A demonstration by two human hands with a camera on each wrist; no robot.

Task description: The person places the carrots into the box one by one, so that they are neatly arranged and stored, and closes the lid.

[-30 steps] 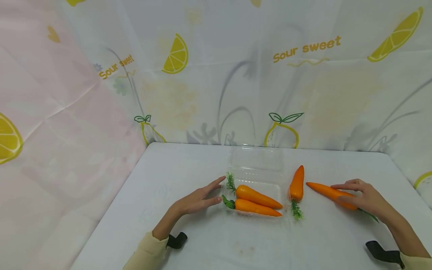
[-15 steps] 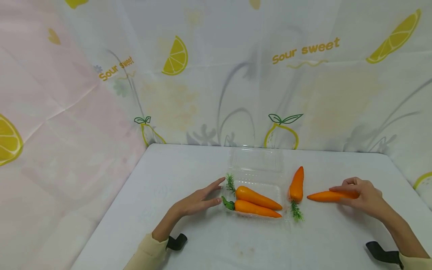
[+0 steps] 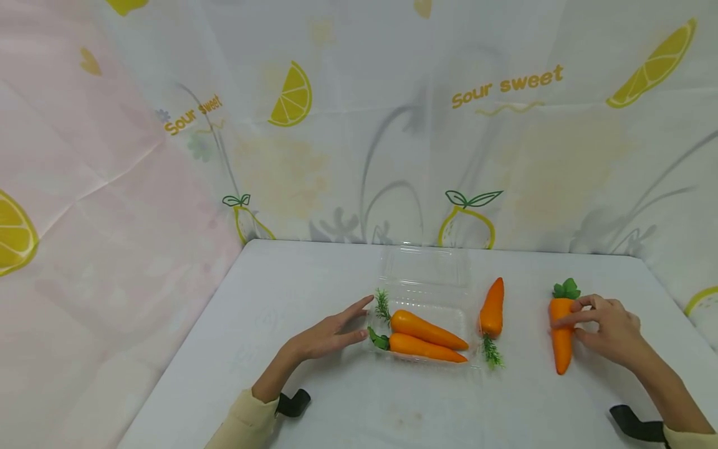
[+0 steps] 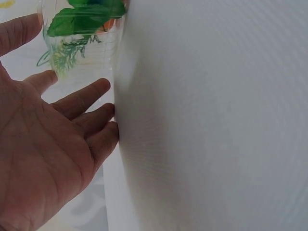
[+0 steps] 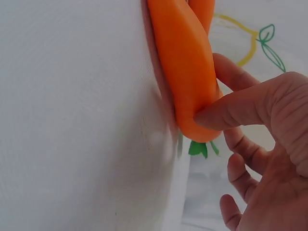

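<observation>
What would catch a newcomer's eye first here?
Probably the bright orange carrots: two lie side by side in the clear open box near the head view's centre, and a third carrot lies just right of it. Further right, the right grip pinches a fourth carrot. Behind, a pale backdrop shows yellow lemon slices.

room: between loose carrot [image 3: 492,308] and held carrot [image 3: 561,343] | obstacle right of tray [image 3: 451,313]: loose carrot
</observation>
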